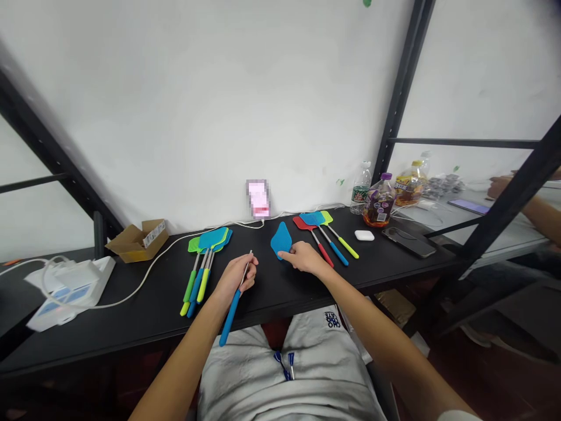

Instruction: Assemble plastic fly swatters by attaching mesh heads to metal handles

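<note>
My left hand [240, 273] is closed around the metal rod of a blue fly swatter handle [230, 317], whose grip points down past the table's front edge. In my right hand [302, 258], a blue fly swatter head [281, 238] is pinched by its lower corner between thumb and fingers. Head and rod are apart. Left of my hands lies a pile of several fly swatters, with a blue head [213, 238] on top and green, blue and yellow grips. To the right lie three more: a red one [325, 255], a blue one [339, 252] and a yellow-green one [349, 247].
A phone [258, 199] leans on the wall with a white cable. Left are an open cardboard box [139, 241] and a white power strip [94, 289]. Right are a white case [364, 235], a dark phone [409, 242], a water bottle [360, 190] and a purple-capped bottle [379, 202]. Another person's hand [499, 186] shows far right.
</note>
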{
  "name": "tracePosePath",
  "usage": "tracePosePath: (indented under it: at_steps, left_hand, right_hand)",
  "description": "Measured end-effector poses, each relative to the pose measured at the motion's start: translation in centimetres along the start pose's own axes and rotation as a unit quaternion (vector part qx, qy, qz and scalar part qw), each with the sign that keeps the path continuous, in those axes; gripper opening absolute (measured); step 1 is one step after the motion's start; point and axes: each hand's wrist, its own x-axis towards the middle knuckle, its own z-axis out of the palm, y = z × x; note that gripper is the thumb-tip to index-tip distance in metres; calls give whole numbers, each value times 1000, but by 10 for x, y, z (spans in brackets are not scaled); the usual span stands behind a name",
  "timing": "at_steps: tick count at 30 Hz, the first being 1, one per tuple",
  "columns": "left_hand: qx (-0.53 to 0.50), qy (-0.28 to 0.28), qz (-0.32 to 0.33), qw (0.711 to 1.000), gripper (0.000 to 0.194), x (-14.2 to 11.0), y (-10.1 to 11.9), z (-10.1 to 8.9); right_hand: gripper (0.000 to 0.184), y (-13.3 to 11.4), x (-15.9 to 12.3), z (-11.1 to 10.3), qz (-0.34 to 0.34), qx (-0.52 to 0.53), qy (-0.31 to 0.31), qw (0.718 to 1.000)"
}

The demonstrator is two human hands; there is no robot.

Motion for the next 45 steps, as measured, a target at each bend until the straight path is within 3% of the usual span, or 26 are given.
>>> tracePosePath:
  at_steps: [6, 12, 15, 17, 19, 22, 27, 32, 35, 38, 42, 45]
  left_hand:
    - [9, 0, 6, 1000, 28, 1, -1, 0]
    - [5, 6, 19, 1000, 28, 2, -5, 0]
    - [-3, 43, 31, 999, 29, 2, -6, -1]
    - [-10, 68, 28, 997, 31, 3, -7, -2]
    - [-34, 79, 23, 996, 31, 4, -8, -4]
    - [-87, 94, 28, 991, 26, 6, -9, -6]
    - [-126, 132, 74, 981, 20, 7, -7, -8]
    - [-160, 211, 111, 958, 18, 7, -1, -17]
    - [-158, 239, 150, 946, 15, 7, -1, -19]
    - [-134, 240, 181, 944, 11, 7, -4, -15]
    - [-107, 223, 195, 949, 12, 7, -6, -8]
    - [-99, 214, 207, 950, 16, 7, -6, -7]
  right_hand:
    - [40, -5, -2, 1, 43, -113, 88, 989]
    - [50, -15, -10, 4, 75, -197, 117, 970]
    - [57, -28, -19, 7, 45, -195, 142, 969]
    - [65, -38, -26, 9, -6, -143, 100, 985]
    - [69, -47, -33, 12, -66, -69, -6, 995]
    - [59, -54, -42, 18, -137, -35, -116, 983]
    - [31, -58, -48, 14, -154, -118, -90, 977]
    - [31, -56, -55, -18, -130, -194, -119, 965]
    - [28, -47, -55, -38, -95, -256, -100, 957]
    - [21, -38, -46, -42, -54, -282, -46, 957]
    - [29, -31, -28, -23, -17, -260, 54, 964]
    - [52, -27, -18, -6, 48, -257, 89, 961]
